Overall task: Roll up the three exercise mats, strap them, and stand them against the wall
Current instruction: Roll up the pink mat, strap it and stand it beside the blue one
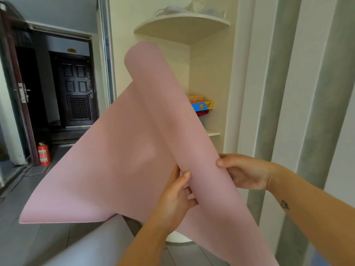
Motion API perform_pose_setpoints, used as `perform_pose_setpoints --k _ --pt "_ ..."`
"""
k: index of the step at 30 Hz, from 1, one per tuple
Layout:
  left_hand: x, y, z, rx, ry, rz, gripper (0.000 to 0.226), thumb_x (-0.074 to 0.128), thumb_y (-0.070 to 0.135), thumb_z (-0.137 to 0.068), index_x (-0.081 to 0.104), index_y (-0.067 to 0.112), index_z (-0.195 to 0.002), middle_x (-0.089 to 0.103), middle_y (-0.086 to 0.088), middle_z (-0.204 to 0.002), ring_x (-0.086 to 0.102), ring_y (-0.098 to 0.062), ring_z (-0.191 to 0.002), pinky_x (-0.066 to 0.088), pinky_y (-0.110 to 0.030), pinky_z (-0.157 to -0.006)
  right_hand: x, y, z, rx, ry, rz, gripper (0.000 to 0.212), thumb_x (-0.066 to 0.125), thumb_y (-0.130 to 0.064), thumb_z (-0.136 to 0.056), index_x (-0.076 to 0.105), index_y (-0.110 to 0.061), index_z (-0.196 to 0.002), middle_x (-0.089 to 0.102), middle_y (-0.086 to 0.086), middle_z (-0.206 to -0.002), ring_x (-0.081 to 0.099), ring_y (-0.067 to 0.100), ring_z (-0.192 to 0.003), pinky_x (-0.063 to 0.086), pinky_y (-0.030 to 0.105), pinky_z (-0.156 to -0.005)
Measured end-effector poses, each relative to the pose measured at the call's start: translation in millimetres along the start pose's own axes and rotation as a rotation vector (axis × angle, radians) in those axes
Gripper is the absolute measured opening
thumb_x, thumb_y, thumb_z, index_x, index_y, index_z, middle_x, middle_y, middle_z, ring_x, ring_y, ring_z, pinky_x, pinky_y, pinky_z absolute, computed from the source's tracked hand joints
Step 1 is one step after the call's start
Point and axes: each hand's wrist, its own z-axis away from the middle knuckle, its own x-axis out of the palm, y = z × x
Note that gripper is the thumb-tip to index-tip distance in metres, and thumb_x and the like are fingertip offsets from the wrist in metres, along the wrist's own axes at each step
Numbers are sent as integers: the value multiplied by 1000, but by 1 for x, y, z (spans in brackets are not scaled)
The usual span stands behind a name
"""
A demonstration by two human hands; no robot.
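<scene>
A pink exercise mat (119, 160) is held up in the air in front of me, partly rolled into a loose tube that points up and away, with a wide flap hanging open to the left. My left hand (176, 198) grips the mat at the seam where the flap meets the roll, thumb on top. My right hand (244, 171) holds the right side of the roll, thumb pressed on its front. A pale grey rolled mat (92, 244) lies low at the bottom left, under the pink flap. No strap is visible.
Cream corner shelves (184, 22) stand straight ahead, with a blue and yellow box (203, 104) on the middle one. A red fire extinguisher (43, 154) stands by the open door (19, 93) at left. Grey-striped wall panels (284, 93) fill the right side. Grey tiled floor (38, 240) lies below.
</scene>
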Motion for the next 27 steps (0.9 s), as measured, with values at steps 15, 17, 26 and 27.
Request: perform_pose_setpoints --k 15,17,26,27 --pt "-6 -2 -5 58 213 -237 31 52 20 -97 50 27 -128 66 -4 -115 70 -17 -97 56 -31 -82 35 11 4 -134 414 86 88 82 -44 -38 50 -23 -117 65 1 -114 69 18 -96 57 38 -83" --pt "-3 -6 -5 97 303 -292 21 48 15 -99 54 24 -117 68 -2 -110 71 -13 -91 56 -27 -76 45 19 1 -171 554 93 86 84 -48 -39 48 -25 -114 63 -4 -112 67 14 -94 57 36 -81" --pt "-2 -10 9 9 148 -275 65 63 50 -74 42 34 -134 66 9 -120 66 -9 -105 57 -37 -86 68 58 -2 -214 583 297 88 80 -46 -63 24 -27 -128 47 -15 -123 55 1 -106 52 17 -75" --pt "-3 -9 9 1 134 -269 64 64 46 -76 42 34 -135 66 9 -120 66 -10 -106 56 -37 -87 64 58 -1 -198 540 250 91 74 -52 -66 19 -28 -135 46 -14 -129 55 3 -109 52 19 -78"
